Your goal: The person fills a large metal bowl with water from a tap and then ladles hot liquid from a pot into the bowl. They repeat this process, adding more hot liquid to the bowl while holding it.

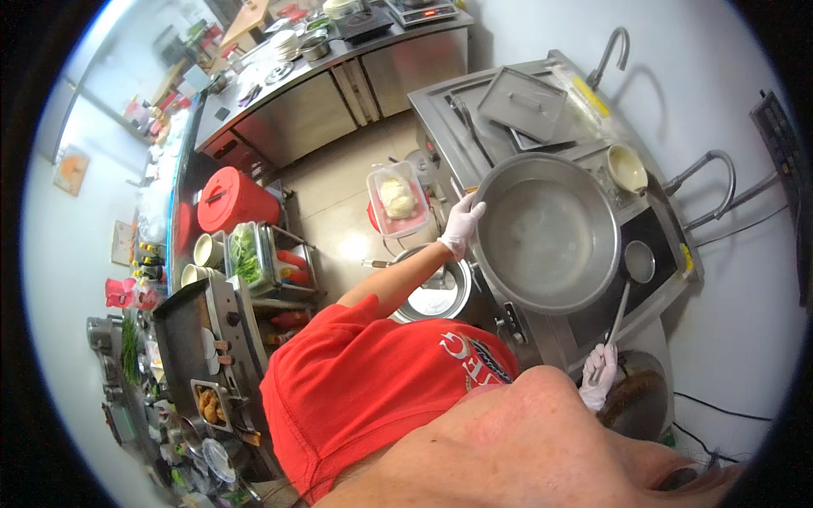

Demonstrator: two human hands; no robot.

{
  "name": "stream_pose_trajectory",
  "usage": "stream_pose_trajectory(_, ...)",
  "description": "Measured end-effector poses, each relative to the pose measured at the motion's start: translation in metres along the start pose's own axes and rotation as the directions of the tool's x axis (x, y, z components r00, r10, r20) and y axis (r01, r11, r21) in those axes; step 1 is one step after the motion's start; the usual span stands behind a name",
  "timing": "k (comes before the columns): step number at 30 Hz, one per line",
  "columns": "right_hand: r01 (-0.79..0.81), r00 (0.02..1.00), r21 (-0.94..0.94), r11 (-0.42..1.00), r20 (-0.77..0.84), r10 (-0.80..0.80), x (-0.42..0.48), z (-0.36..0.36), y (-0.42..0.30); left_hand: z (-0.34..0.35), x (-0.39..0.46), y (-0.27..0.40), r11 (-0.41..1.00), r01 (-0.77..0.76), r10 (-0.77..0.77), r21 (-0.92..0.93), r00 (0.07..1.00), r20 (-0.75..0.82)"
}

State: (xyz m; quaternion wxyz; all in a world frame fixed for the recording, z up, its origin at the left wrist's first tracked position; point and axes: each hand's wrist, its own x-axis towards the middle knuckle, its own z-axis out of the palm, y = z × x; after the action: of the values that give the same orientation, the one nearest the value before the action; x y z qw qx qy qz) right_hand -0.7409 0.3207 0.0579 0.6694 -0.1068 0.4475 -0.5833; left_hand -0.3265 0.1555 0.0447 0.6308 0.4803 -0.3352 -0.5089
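Note:
A large metal basin of cloudy liquid sits on the stainless cooking counter. My left hand, in a white glove, has its thumb and fingers on the basin's left rim. Lower right, my gloved right hand is closed around the long handle of a metal ladle. The ladle's round bowl lies over a black cooktop panel, to the right of the basin and apart from it. Below my left forearm stands a round metal pot, partly hidden by the arm.
Behind the basin lie a rectangular metal lid and tongs. A bowl and curved faucets line the wall side. Low on the left, a plastic tub holds pale food. A griddle and red bucket stand farther left.

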Motion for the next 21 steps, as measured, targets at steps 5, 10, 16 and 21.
stream_pose_trajectory(5,0.124,0.991,-0.085,0.989,0.049,-0.120,-0.076,0.058,-0.021,-0.006,0.007,-0.014,0.999,-0.012,0.013,-0.042,1.000,0.025)
stream_pose_trajectory(10,0.140,0.990,-0.195,0.971,0.055,-0.132,-0.134,0.109,-0.031,-0.003,0.007,-0.012,1.000,-0.008,0.008,-0.020,1.000,0.029)
stream_pose_trajectory(16,0.046,0.995,-0.276,0.960,0.103,-0.018,-0.159,0.138,-0.026,-0.002,0.006,-0.010,0.997,-0.002,0.004,-0.073,0.999,0.032)
stream_pose_trajectory(21,-0.028,0.981,-0.315,0.949,0.173,0.087,-0.150,0.140,-0.010,0.001,0.002,-0.003,0.997,0.012,-0.009,-0.082,0.999,0.035)
